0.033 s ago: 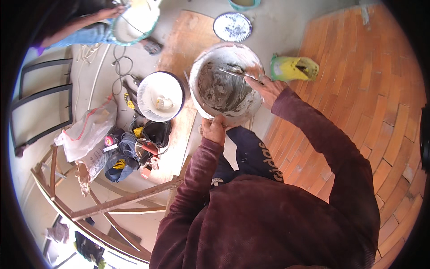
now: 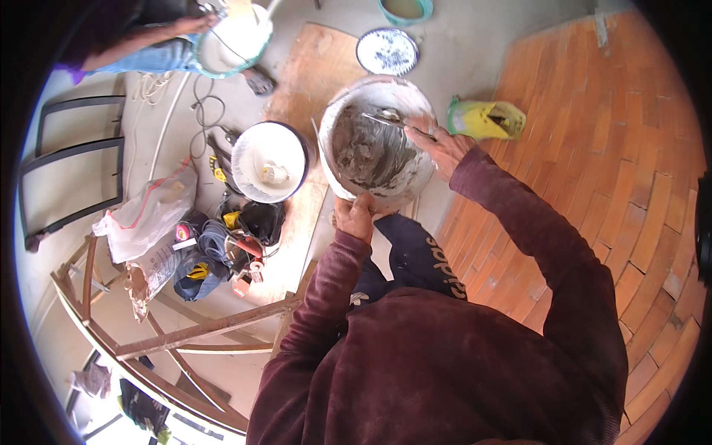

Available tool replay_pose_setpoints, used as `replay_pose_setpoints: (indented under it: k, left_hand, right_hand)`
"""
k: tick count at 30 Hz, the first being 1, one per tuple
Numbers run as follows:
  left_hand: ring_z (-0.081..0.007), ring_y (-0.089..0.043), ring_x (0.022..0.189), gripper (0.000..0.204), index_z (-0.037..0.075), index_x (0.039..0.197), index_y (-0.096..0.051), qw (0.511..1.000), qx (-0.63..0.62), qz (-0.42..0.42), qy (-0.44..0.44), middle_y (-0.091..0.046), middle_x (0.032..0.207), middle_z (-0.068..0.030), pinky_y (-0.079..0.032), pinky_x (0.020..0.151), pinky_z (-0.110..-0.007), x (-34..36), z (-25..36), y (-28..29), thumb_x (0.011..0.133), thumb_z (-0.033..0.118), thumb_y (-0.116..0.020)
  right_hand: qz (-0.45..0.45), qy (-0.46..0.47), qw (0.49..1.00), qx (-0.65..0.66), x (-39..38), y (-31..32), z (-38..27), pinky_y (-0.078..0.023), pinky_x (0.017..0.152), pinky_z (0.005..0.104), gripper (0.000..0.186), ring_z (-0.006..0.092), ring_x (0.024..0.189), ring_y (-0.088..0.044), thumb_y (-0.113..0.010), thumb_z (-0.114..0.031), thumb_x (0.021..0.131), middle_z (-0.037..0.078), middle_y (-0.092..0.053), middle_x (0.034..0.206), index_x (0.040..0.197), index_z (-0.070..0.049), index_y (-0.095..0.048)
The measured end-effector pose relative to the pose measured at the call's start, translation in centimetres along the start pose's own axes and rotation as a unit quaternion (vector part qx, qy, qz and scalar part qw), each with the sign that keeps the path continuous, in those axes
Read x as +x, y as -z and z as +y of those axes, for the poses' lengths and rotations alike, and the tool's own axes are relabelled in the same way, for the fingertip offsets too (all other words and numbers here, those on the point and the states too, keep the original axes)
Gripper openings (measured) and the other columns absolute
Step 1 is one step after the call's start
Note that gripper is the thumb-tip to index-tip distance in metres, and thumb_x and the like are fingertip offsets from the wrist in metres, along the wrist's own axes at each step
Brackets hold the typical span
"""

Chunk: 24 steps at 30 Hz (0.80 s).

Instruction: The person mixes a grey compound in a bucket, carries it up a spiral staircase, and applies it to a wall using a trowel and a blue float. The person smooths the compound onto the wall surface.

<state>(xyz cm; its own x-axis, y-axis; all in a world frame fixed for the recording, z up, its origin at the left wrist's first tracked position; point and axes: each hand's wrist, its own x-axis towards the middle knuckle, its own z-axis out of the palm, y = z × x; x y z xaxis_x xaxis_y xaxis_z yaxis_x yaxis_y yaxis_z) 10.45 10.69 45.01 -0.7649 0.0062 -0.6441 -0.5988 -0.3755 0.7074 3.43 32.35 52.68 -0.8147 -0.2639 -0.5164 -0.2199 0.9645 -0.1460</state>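
A white bucket [image 2: 326, 159], smeared inside, stands in front of me with grey wet mortar [image 2: 356, 152] in it. My left hand [image 2: 354, 216] is closed on its near rim, thumb on top. My right hand [image 2: 445, 152] reaches over the bucket's right side, its fingers wrapped round the handle of a trowel [image 2: 386, 117]. The trowel's blade lies over the mortar near the far wall, partly coated in grey, so its exact shape is hard to tell.
Left of the bucket is a second white bucket [image 2: 248, 159]; a yellow cut-open container [image 2: 486, 119] sits to the right. A speckled plate [image 2: 387, 52] lies beyond. Tools and bags [image 2: 222, 252] crowd the left, near a wooden frame [image 2: 200, 326]. Another person's arm [image 2: 141, 44] is at a basin [image 2: 215, 70].
The whole view has shifted slightly. My left hand stays on the bucket rim and my right hand still holds the trowel over the mortar.
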Motion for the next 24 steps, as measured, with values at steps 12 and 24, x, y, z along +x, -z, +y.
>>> replay_pose_setpoints:
  k: [12, 24]
  left_hand:
    - [-0.0132, -0.05, 0.056, 0.032, 0.005, 0.105, -0.044, 0.991, -0.06, -0.047, -0.111, -0.053, 0.07, -0.0046, -0.043, 0.049, -0.026, -5.8, 2.4, -2.4, 0.074, 0.0, -0.048]
    - [-0.0128, -0.05, 0.055, 0.039, 0.004, 0.108, -0.045, 0.988, 0.0, -0.135, -0.081, -0.055, 0.073, -0.0045, -0.038, 0.045, -0.023, -8.2, 8.1, -1.5, 0.071, -0.003, -0.049]
  right_hand:
    - [0.076, 0.025, 0.966, 0.245, -5.9, 2.0, -4.2, -0.045, 0.083, 0.0399, 0.044, 0.0354, 0.089, -0.058, -0.05, -0.012, 0.078, 0.019, -0.061, 0.098, 0.122, -0.015, -0.052]
    - [0.019, -0.098, 0.995, 0.006, -9.6, 5.6, -6.7, -0.04, 0.09, 0.0401, 0.056, 0.0309, 0.103, -0.052, -0.051, -0.009, 0.077, 0.016, -0.057, 0.104, 0.131, -0.018, -0.039]
